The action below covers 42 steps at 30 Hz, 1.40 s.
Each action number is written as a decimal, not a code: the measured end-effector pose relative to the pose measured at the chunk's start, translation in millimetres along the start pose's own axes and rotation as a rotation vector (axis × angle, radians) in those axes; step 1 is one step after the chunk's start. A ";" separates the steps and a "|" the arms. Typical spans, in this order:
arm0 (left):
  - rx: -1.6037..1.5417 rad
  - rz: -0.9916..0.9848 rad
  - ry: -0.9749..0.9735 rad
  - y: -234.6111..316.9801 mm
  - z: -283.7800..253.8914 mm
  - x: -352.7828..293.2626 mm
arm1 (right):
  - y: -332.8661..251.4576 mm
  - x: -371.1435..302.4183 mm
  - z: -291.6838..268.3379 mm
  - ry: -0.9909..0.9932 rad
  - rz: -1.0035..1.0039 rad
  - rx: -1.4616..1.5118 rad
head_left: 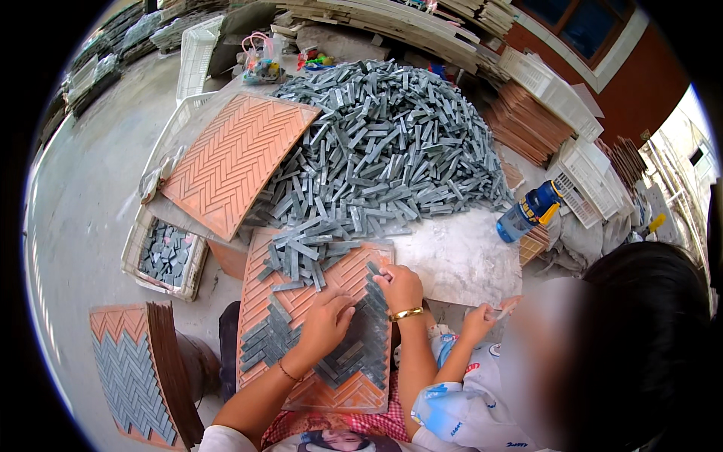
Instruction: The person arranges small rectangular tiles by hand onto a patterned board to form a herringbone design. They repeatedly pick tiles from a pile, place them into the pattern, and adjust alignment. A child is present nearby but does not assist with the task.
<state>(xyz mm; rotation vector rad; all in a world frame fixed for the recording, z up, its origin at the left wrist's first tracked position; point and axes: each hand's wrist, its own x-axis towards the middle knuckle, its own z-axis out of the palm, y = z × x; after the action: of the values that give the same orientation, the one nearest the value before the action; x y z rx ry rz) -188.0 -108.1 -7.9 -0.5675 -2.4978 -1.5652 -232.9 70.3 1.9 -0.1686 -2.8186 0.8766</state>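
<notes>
An orange herringbone tray (354,393) lies in front of me, partly filled with slim grey stone strips (260,345) in a zigzag. My right hand (401,290), with a gold bangle at the wrist, pinches a grey stone strip (373,268) over the tray's right side. Over the middle of the tray is my left hand (324,328), its fingers curled in close to the laid strips. Whatever those fingers hold, if anything, is hidden. Loose strips (305,252) lie heaped on the tray's far end.
A large mound of grey strips (384,143) covers the table beyond. To its left lies an unfilled orange tray (241,154); a filled tray (132,377) leans at lower left. A blue bottle (520,215) stands right. Close on my right sits another person, one hand (478,324) raised.
</notes>
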 end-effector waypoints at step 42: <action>-0.049 -0.116 0.155 10.0 -68.6 -57.2 | -21.0 -24.1 17.2 -0.316 0.071 0.585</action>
<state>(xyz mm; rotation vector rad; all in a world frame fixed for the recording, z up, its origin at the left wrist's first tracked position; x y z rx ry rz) -137.1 -179.0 13.5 -0.2993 -2.4212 -1.6461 -214.1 39.6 -3.4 -0.0466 -2.6824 1.8343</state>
